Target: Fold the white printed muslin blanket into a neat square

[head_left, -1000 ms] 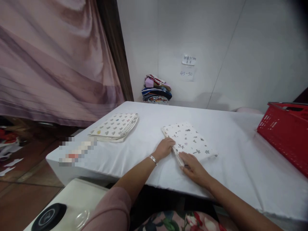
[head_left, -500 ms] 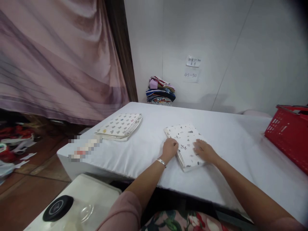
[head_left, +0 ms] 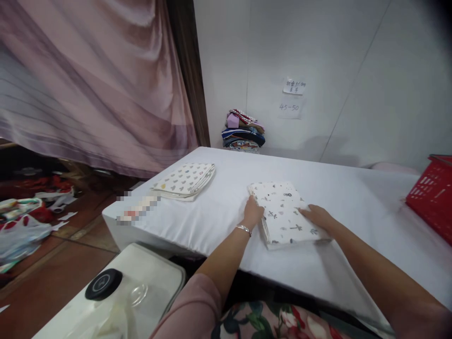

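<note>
A folded white cloth point(head_left: 282, 212) with small grey and black prints lies on the white-covered table point(head_left: 226, 226) in front of me. My left hand point(head_left: 253, 212) grips its layered left edge, with the thumb towards the top and a silver bracelet at the wrist. At the opposite edge, my right hand point(head_left: 316, 217) has its thumb on the top layer, and its other fingers are hidden beneath the cloth. A second folded cloth point(head_left: 187, 179), white with grey motifs, rests farther left, apart from both hands.
A red plastic basket point(head_left: 432, 197) stands at the table's right end. Stacked fabrics point(head_left: 243, 132) rise behind the far edge. At lower left is a white machine top point(head_left: 148, 268) with a black round knob point(head_left: 104, 284). A pink curtain point(head_left: 116, 84) hangs at left.
My right hand has moved from lying on the cloth to holding its right edge, and more of the printed top shows. My left hand has closed round the left edge. The view has shifted slightly left.
</note>
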Available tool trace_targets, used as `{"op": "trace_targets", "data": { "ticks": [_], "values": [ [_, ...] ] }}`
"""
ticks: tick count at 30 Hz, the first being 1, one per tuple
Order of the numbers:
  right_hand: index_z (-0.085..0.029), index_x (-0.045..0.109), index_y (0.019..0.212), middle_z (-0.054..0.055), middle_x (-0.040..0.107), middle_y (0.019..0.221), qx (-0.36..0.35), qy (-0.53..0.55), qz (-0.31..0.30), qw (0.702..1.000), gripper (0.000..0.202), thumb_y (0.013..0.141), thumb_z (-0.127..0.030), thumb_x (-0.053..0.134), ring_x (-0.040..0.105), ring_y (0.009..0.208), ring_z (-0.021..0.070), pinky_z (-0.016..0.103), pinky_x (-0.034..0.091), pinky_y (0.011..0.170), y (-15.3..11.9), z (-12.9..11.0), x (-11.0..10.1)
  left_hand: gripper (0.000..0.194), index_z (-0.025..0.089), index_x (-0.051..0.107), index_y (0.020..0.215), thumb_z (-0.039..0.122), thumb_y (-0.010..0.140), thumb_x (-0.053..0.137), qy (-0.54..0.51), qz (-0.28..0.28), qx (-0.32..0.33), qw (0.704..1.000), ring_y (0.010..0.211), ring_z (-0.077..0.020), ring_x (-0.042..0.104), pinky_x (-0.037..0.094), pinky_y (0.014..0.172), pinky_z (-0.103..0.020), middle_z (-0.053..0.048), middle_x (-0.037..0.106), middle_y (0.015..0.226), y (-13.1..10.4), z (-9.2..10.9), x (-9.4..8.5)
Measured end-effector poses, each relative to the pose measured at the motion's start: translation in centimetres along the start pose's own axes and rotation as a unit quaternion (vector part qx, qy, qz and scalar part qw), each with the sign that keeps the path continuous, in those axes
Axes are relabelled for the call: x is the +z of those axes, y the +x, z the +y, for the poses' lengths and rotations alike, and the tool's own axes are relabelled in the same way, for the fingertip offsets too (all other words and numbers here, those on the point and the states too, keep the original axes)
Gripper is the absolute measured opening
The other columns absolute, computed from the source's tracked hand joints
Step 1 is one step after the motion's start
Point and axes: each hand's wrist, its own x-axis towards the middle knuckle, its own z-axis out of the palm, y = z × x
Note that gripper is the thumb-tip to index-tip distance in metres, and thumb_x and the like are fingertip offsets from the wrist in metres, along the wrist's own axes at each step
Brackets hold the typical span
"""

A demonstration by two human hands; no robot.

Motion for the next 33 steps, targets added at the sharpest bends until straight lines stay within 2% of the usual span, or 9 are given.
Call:
{"op": "trace_targets", "data": {
  "ticks": [3, 5, 9, 12, 15, 19, 22, 28, 33],
  "values": [
    [-0.010, 0.061, 0.108, 0.020, 0.063, 0.111, 0.014, -0.024, -0.074, 0.997, 0.058, 0.083, -0.057, 0.038, 0.060, 0.099, 0.0319, 0.040, 0.047, 0.079, -3.0, 0.5, 0.1, 0.052, 0.015, 0.042, 0.118, 0.009, 0.068, 0.051, 0.005, -0.022, -0.001, 1.000, 0.102, -0.0241, 0.059, 0.049, 0.078, -0.033, -0.014, 0.060, 0.113, 0.2, 0.0, -0.6],
    [-0.011, 0.060, 0.107, 0.020, 0.063, 0.108, 0.023, -0.044, -0.089, 0.995, 0.061, 0.084, -0.060, 0.033, 0.061, 0.095, 0.0328, 0.043, 0.047, 0.077, -4.9, 0.5, -0.2, 0.055, 0.013, 0.041, 0.123, 0.008, 0.068, 0.050, 0.012, -0.027, 0.004, 1.000, 0.106, -0.0256, 0.057, 0.048, 0.083, -0.035, -0.016, 0.057, 0.118, -0.3, 0.4, -0.9],
    [-0.016, 0.056, 0.116, 0.017, 0.060, 0.116, -0.035, -0.085, -0.025, 0.995, 0.055, 0.084, -0.056, 0.035, 0.057, 0.104, 0.0328, 0.045, 0.046, 0.081, -5.9, -0.6, -1.3, 0.060, 0.014, 0.039, 0.129, 0.008, 0.070, 0.050, 0.074, 0.003, 0.093, 0.993, 0.121, -0.0294, 0.044, 0.041, 0.095, -0.042, -0.019, 0.042, 0.136, -2.1, 1.9, -0.6],
    [-0.017, 0.050, 0.126, 0.013, 0.048, 0.133, -0.174, -0.081, 0.053, 0.980, 0.051, 0.086, -0.047, 0.038, 0.043, 0.124, 0.0297, 0.044, 0.039, 0.096, -4.2, -2.6, -1.1, 0.054, 0.017, 0.042, 0.127, 0.014, 0.074, 0.051, 0.139, 0.003, 0.173, 0.975, 0.132, -0.0300, 0.031, 0.030, 0.104, -0.047, -0.016, 0.034, 0.143, -3.8, 2.4, -0.1],
    [-0.015, 0.046, 0.131, 0.014, 0.040, 0.140, -0.259, -0.077, 0.067, 0.960, 0.052, 0.086, -0.040, 0.040, 0.032, 0.132, 0.0289, 0.046, 0.032, 0.104, -1.7, -5.1, 0.3, 0.044, 0.018, 0.045, 0.124, 0.025, 0.080, 0.050, 0.169, -0.033, 0.170, 0.970, 0.135, -0.0305, 0.024, 0.025, 0.106, -0.052, -0.014, 0.032, 0.145, -5.2, 1.8, 0.1],
    [-0.013, 0.042, 0.134, 0.014, 0.032, 0.145, -0.273, -0.084, 0.034, 0.958, 0.051, 0.090, -0.039, 0.036, 0.024, 0.135, 0.0291, 0.048, 0.028, 0.105, 1.3, -8.0, 2.2, 0.042, 0.018, 0.045, 0.127, 0.031, 0.087, 0.041, 0.155, -0.041, 0.152, 0.975, 0.137, -0.0284, 0.021, 0.026, 0.106, -0.051, -0.012, 0.028, 0.148, -5.9, 0.5, 0.1],
    [-0.016, 0.048, 0.128, 0.012, 0.039, 0.142, -0.277, -0.081, 0.017, 0.957, 0.044, 0.091, -0.037, 0.034, 0.030, 0.133, 0.0283, 0.051, 0.028, 0.103, 3.0, -9.0, 2.7, 0.042, 0.018, 0.045, 0.127, 0.030, 0.087, 0.041, 0.148, -0.037, 0.148, 0.977, 0.137, -0.0281, 0.021, 0.025, 0.106, -0.051, -0.012, 0.028, 0.148, -6.0, 0.3, 0.1],
    [-0.018, 0.056, 0.119, 0.010, 0.049, 0.134, -0.291, -0.045, 0.079, 0.952, 0.036, 0.089, -0.027, 0.038, 0.035, 0.129, 0.0247, 0.044, 0.032, 0.102, 6.0, -10.0, 2.3, 0.043, 0.021, 0.046, 0.127, 0.031, 0.086, 0.042, 0.117, -0.027, 0.147, 0.982, 0.137, -0.0265, 0.022, 0.024, 0.107, -0.050, -0.010, 0.029, 0.148, -5.9, -0.3, 0.4],
    [-0.018, 0.059, 0.115, 0.009, 0.052, 0.130, -0.288, -0.015, 0.073, 0.955, 0.033, 0.089, -0.026, 0.042, 0.037, 0.127, 0.0236, 0.040, 0.030, 0.104, 8.5, -12.6, 3.2, 0.043, 0.022, 0.049, 0.125, 0.029, 0.083, 0.047, 0.075, -0.030, 0.132, 0.988, 0.136, -0.0251, 0.024, 0.023, 0.108, -0.048, -0.006, 0.031, 0.147, -5.7, -1.1, 0.5]
  ]
}}
